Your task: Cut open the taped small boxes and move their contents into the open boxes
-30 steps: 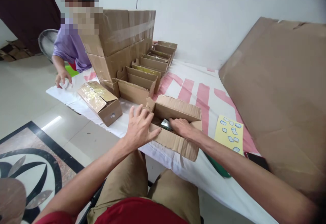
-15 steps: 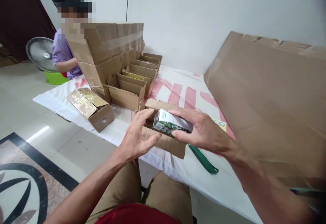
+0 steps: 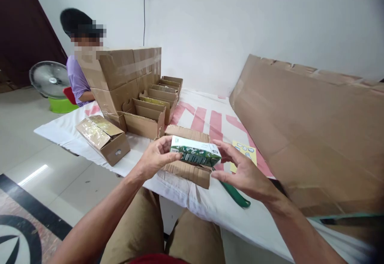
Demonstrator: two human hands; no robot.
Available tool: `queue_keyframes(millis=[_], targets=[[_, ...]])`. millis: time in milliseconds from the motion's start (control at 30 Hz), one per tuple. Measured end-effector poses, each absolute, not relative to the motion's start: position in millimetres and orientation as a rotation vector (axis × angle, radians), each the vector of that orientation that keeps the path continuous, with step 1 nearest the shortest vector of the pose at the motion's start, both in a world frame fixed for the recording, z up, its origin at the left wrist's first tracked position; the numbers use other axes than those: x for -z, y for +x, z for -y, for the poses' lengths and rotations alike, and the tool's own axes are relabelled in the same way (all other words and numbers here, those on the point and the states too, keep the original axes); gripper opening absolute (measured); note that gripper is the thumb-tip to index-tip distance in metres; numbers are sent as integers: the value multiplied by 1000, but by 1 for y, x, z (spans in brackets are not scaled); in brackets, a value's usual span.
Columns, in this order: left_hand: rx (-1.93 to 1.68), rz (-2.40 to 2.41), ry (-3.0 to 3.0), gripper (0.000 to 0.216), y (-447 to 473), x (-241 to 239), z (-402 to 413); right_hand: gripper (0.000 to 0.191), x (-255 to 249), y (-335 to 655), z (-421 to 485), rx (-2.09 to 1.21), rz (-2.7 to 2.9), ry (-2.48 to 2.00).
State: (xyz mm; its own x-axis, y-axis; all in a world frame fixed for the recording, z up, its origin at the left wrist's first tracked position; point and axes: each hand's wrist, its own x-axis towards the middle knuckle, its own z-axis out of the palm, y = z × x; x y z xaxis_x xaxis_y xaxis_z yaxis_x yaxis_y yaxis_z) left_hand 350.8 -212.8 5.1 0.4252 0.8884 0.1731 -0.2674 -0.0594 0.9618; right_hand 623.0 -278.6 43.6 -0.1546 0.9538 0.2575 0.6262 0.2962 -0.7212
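Observation:
A small white and green printed carton (image 3: 196, 152) is held above an opened cardboard box (image 3: 186, 173), whose flaps are spread on the table. My left hand (image 3: 157, 156) grips the carton's left end, thumb on the front and fingers behind. Around its right end, my right hand (image 3: 237, 166) stands with thumb and fingers apart, a small gap from the carton. Below my right hand lies a green-handled tool (image 3: 235, 194), its far end hidden. A yellow sheet with blue-outlined drawings (image 3: 244, 154) lies just behind that hand.
A taped cardboard box (image 3: 103, 138) sits at the table's left. Behind it, stacked cartons (image 3: 118, 70) and a row of open cardboard trays (image 3: 144, 122) run toward the wall. A large cardboard sheet (image 3: 306, 136) leans at right. Beyond the stack sits a person (image 3: 78, 76) near a fan (image 3: 49, 80).
The carton has passed from my right hand to my left and turned so its long printed side faces me. My right hand has opened away from it. The view has tilted up slightly.

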Motion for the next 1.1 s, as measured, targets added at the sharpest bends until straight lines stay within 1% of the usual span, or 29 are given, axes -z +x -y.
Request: queue_keyframes(millis=[67,100,167,233,267,367,433,533,633,700,867,967,1033,1100], targets=[[-1086,-584,1342,61,353,-26,196,56,-52,616,270,-532,1741,-1320],[-1100,-569,1387,61,355,-42,187,53,-62,613,262,-504,1687,-1269],[-1124,-553,1497,56,361,-79,166,56,-89,611,243,-458,1605,-1165],[-1152,-526,1574,46,371,-120,145,60,-123,615,220,-417,1537,-1043],[-1179,-497,1586,40,376,-140,136,58,-140,618,208,-396,1503,-983],[-1261,-422,1554,25,392,-182,115,44,-178,626,181,-348,1427,-915],[-1285,-402,1518,19,399,-195,106,35,-190,627,172,-337,1400,-946],[-1282,-405,1489,15,402,-197,99,28,-193,625,170,-346,1361,-977],[-1269,-444,1489,11,400,-192,94,16,-190,621,172,-366,1327,-1011],[-1275,-457,1490,11,398,-189,92,12,-189,619,172,-376,1310,-1032],[-1293,-510,1474,22,393,-180,92,12,-186,612,171,-434,1286,-1061],[-1294,-604,1458,33,388,-173,96,6,-185,608,171,-600,1329,-1111],[-1254,-656,1455,41,384,-167,98,14,-184,606,170,-743,1337,-1182],[-1192,-665,1473,44,379,-161,100,22,-183,606,168,-832,1317,-1252]])
